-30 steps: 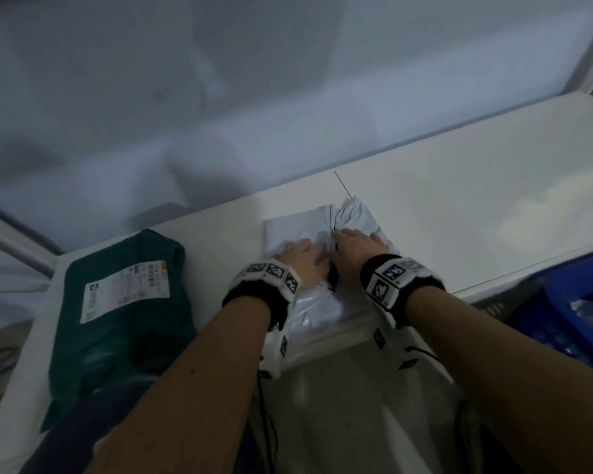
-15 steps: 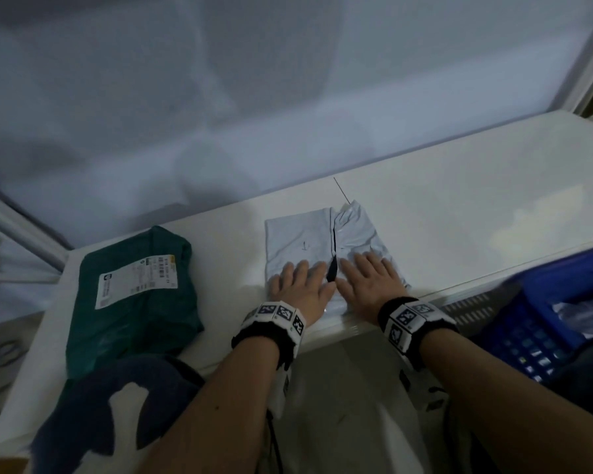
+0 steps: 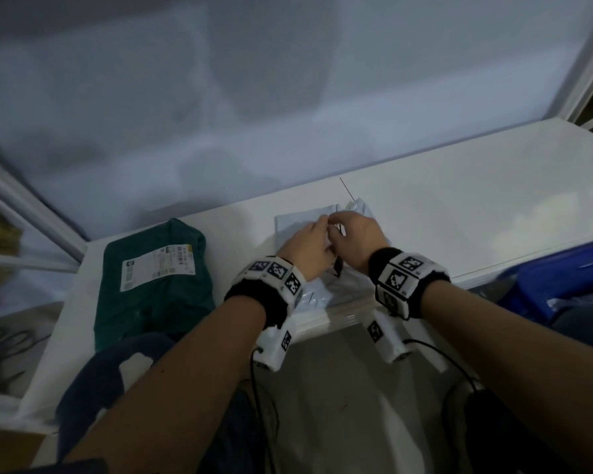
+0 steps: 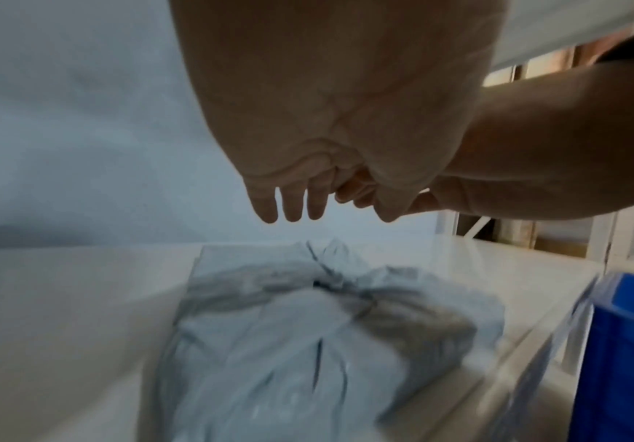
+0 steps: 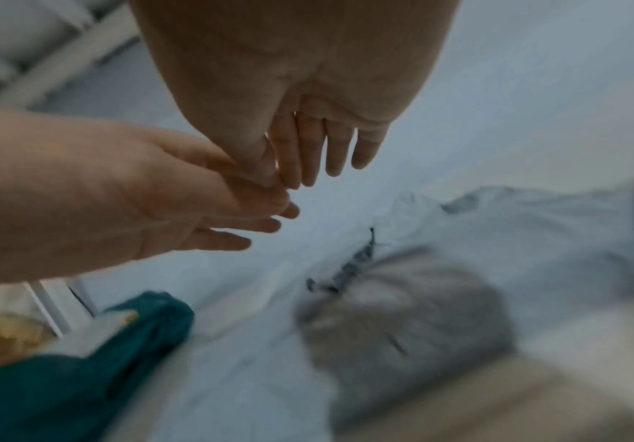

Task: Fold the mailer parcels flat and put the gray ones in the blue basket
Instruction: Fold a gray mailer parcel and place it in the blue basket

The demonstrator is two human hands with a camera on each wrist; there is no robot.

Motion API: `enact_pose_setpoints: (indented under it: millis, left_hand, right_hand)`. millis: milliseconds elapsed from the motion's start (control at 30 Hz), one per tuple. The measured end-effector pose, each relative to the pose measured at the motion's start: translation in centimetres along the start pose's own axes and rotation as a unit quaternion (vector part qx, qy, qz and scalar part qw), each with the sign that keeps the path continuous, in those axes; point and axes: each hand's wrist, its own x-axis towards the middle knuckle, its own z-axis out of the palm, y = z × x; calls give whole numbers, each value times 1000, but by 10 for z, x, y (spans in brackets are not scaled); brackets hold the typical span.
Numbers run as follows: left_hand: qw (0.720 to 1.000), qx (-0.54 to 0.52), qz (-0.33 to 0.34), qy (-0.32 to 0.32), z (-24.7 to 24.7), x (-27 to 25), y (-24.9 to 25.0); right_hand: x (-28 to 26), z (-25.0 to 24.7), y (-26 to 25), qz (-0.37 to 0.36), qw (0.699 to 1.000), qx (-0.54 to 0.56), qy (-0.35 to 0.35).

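Both hands hang above the gray mailer parcel point(image 3: 290, 227) with nothing between their fingers. The left hand point(image 3: 308, 249) has its fingers straight and slightly apart, pointing down and forward; in the left wrist view the fingertips point(image 4: 266, 209) hover clear of the plastic, with a gap of wall showing under them. The right hand point(image 3: 355, 242) is likewise spread loosely, fingers point(image 5: 330, 149) extended, and its thumb side meets the left hand's fingers, so the two hands touch each other near the fingertips. Neither pinches or presses the parcel.

The gray mailer parcel point(image 4: 307, 344) lies directly below the grip, on the white table point(image 3: 459, 206), stretching from under the fingertips back toward the wrists and reaching the near table edge. It is folded but rumpled: a dark seam runs down its middle, just under where the two hands meet, and its far corner on the right-hand side sticks up crinkled beyond the right fingertips. From the right wrist view the parcel point(image 5: 459, 284) is blurred, below and to the outer side of the right hand.

The green parcel point(image 3: 154, 282) with a white label lies flat well off to the left of the left hand. The blue basket point(image 3: 562, 278) stands beyond the right wrist, past the table's near edge, apart from both hands
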Motion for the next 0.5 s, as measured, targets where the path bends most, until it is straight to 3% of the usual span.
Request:
enact_pose_setpoints:
  millis: [300, 500]
  left_hand:
    - [997, -20, 66, -26, -23, -3, -7]
    - [991, 73, 73, -79, -9, 5, -17]
  right_hand:
    - [3, -20, -11, -3, 1000, -20, 7]
    - [2, -23, 16, -2, 997, -61, -55]
